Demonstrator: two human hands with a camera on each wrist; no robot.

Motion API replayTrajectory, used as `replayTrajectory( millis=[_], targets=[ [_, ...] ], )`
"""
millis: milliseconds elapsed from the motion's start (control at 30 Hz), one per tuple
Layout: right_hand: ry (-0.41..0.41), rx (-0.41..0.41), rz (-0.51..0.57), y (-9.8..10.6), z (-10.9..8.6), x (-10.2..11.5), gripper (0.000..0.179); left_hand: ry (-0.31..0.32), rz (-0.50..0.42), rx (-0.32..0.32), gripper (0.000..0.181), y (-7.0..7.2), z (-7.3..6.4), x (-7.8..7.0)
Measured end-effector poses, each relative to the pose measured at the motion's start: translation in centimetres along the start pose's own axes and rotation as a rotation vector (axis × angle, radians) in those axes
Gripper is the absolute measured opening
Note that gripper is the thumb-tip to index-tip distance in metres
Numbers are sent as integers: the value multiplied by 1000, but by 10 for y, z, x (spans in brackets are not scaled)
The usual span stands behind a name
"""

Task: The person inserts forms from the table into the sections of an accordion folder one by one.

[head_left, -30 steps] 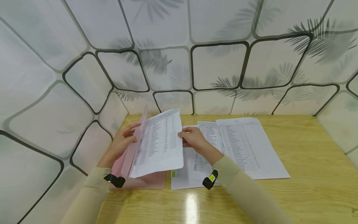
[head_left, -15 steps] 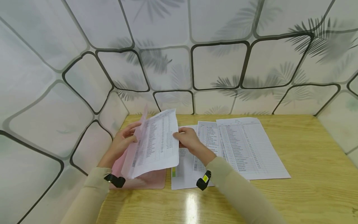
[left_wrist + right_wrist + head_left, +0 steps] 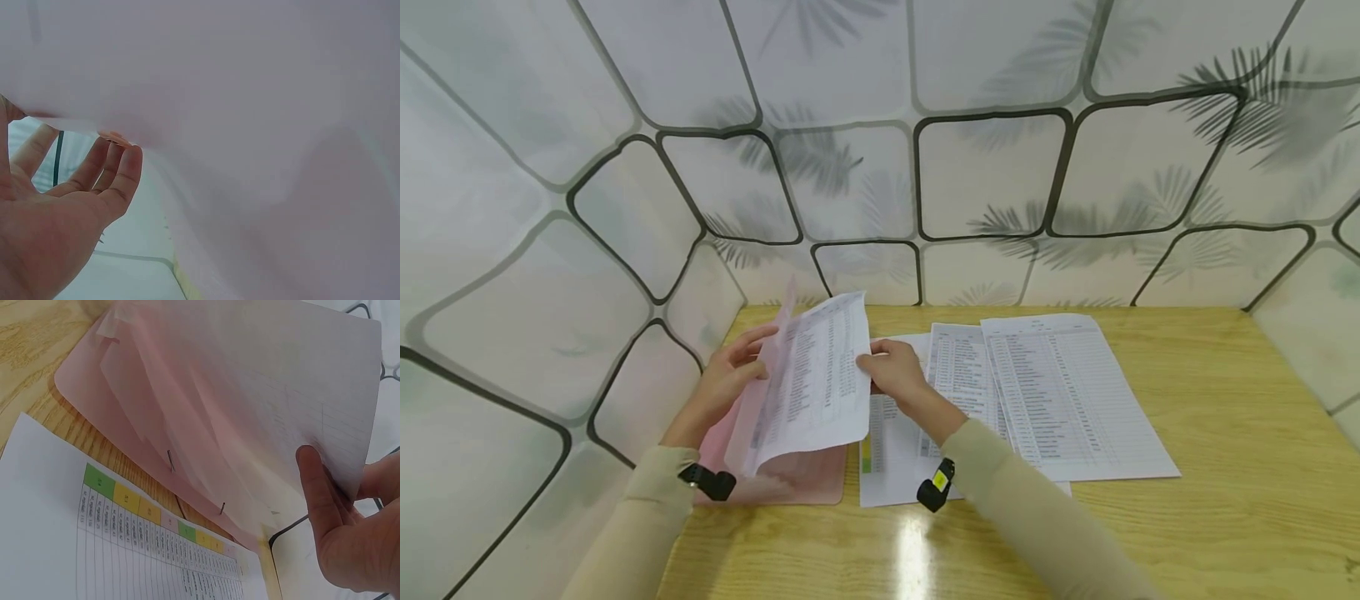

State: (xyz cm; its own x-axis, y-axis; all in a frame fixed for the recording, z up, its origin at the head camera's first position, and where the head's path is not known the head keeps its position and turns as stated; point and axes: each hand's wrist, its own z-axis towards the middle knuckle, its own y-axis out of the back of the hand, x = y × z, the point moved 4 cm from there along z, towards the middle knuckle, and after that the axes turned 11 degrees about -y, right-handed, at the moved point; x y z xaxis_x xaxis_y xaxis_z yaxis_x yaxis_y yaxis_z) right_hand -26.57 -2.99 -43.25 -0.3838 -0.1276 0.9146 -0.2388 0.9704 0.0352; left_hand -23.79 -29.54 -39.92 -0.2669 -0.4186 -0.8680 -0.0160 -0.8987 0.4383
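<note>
To the right of the pink folder (image 3: pixel 808 490), overlapping printed papers (image 3: pixel 1078 400) lie on the tabletop (image 3: pixel 1232 392); the right sleeve (image 3: pixel 1000 492) crosses in front of them. A patterned wall (image 3: pixel 992 179) rises behind the folder. Over the open folder, the white sheet (image 3: pixel 816 375) stands tilted, ruled with columns of print, its lower edge bowed. The right hand (image 3: pixel 895 369) pinches its right edge between thumb and fingers; at the folder's left, the left hand (image 3: pixel 726 379) grips the raised cover (image 3: pixel 784 321), fingers bent. The sheet's left edge is indistinct against the cover; the print is illegible.
</note>
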Motion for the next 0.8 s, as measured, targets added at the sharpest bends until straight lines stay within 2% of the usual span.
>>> replayTrajectory(
  millis=[233, 400, 600, 800],
  targets=[
    [4, -9, 12, -5, -2, 2, 34, -8, -10, -3, 63, -1, 1, 1],
    [17, -52, 9, 0, -3, 5, 34, -15, 3, -6, 62, -1, 1, 2],
    [13, -115, 12, 7, -4, 3, 34, 7, 17, -4, 61, 0, 1, 2],
    [26, -144, 13, 2, -6, -2, 35, 24, 34, -2, 62, 0, 2, 5]
  ],
)
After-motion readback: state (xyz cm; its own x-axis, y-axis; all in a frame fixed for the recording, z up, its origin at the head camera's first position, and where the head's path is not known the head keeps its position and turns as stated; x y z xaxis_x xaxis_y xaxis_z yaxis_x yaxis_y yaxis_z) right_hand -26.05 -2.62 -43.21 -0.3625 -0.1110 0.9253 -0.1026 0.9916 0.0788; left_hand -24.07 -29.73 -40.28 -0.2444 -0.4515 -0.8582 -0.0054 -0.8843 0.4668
